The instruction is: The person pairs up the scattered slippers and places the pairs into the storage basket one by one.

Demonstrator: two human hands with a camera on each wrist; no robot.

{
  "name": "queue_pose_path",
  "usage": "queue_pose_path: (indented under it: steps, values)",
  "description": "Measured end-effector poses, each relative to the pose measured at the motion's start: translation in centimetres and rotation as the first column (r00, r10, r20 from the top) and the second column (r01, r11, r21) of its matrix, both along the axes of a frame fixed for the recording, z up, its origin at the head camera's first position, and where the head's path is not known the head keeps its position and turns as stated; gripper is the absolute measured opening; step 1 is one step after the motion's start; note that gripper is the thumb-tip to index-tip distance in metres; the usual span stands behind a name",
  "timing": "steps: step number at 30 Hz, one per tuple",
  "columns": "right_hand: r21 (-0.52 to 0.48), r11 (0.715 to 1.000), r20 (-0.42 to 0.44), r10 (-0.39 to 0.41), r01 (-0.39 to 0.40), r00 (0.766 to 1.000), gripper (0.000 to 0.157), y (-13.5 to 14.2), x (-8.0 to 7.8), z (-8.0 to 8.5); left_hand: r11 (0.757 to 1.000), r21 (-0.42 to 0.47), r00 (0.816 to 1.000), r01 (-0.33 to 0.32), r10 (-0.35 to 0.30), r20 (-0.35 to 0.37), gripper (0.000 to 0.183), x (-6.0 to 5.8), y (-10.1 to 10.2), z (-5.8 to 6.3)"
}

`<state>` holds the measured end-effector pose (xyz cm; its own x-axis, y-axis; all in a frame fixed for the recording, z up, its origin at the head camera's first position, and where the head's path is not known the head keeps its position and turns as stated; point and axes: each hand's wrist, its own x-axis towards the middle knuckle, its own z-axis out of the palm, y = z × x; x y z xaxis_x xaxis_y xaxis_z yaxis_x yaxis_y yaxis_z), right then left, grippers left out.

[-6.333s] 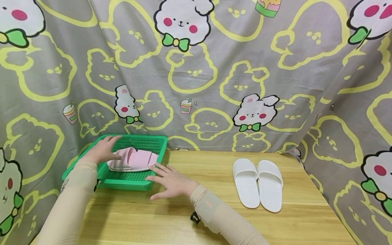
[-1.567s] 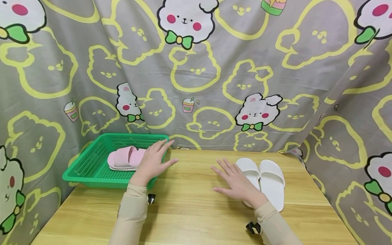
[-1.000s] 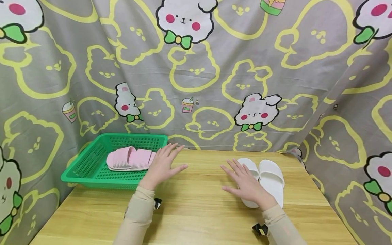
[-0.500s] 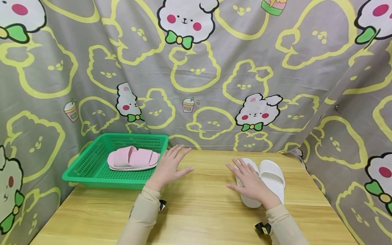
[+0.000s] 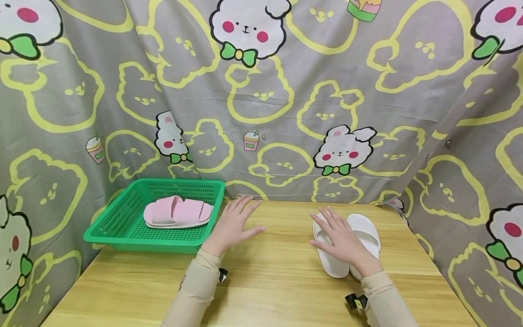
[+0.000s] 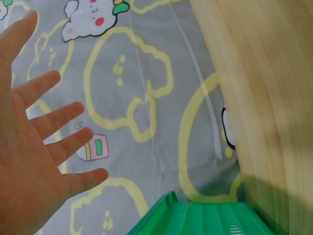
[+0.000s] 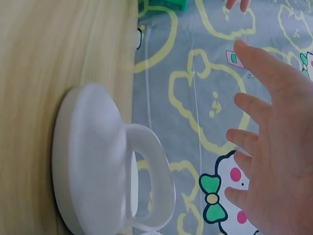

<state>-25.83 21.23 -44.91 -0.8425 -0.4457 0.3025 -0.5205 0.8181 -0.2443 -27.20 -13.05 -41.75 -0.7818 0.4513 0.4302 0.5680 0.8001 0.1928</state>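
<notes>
My left hand hovers palm down over the table just right of the green basket, its fingers spread and holding nothing. In the left wrist view that hand shows a bare palm, well apart from the basket. Inside the basket lies pink slipper footwear, strap end to the left. My right hand is raised over a pair of white slippers, covering parts of the left slipper and the right slipper. The right wrist view shows this hand empty, apart from the nearest white slipper.
The wooden table extends between basket and white slippers. A grey curtain with rabbit prints encloses the back and both sides. Black wrist-camera mounts hang below the sleeves.
Earlier both hands were at the basket, the left one over it. They have since moved right, drifting slightly further right over the last second. Basket and slippers stay in place.
</notes>
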Motion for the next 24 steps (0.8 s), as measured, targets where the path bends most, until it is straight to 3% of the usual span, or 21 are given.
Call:
queue_pose_path:
  steps: [5, 12, 24]
  values:
    - [0.000, 1.000, 0.009, -0.022, 0.022, 1.000, 0.077, 0.8, -0.3, 0.0, 1.000, -0.003, 1.000, 0.008, -0.008, 0.017, 0.073, -0.2, 0.7, -0.2]
    - [-0.029, 0.998, 0.048, -0.055, 0.056, 0.997, 0.076, 1.9, -0.7, -0.1, 1.000, -0.017, 0.999, 0.022, -0.023, -0.024, 0.074, -0.5, 1.8, -0.4]
    - [-0.049, 0.993, 0.048, -0.104, 0.107, 0.993, 0.077, 4.2, -1.2, -0.2, 0.999, -0.033, 0.998, 0.035, -0.033, 0.054, 0.075, -0.4, 4.0, -0.2]
